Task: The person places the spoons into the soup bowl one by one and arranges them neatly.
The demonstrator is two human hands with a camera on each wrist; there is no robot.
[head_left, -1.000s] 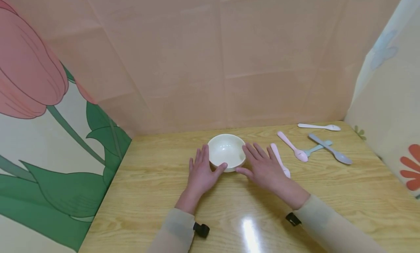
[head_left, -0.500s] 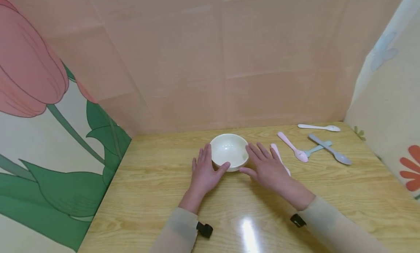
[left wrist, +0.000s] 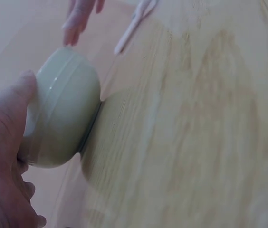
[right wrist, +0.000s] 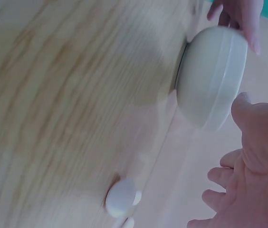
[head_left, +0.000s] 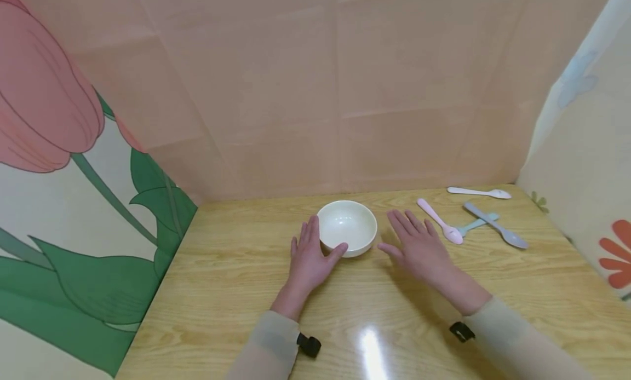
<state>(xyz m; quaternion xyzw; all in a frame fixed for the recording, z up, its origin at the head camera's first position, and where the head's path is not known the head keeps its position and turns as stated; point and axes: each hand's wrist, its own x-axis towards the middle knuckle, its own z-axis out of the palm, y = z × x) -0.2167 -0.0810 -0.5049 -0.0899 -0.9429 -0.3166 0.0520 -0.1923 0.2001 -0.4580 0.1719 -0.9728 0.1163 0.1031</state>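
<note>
Pushing lopsidedly could skid the bowl (head_left: 348,225): your left hand (head_left: 308,264), loosely spread, touches it; your right hand (head_left: 422,253) holds nothing.

So the bowl (head_left: 348,228) sits on the table (head_left: 222,270) a bit right of the middle of the frame, in the lower half. Left hand (head_left: 311,257) is up against its left side, right hand (head_left: 419,248) is just off to the right with a gap. Spoons are all over on the right: one (head_left: 441,221) beyond the right hand, then a crossed pair, top spoon (head_left: 512,237) over bottom spoon (head_left: 475,223), and another (head_left: 478,191) behind those by the back edge.
</note>
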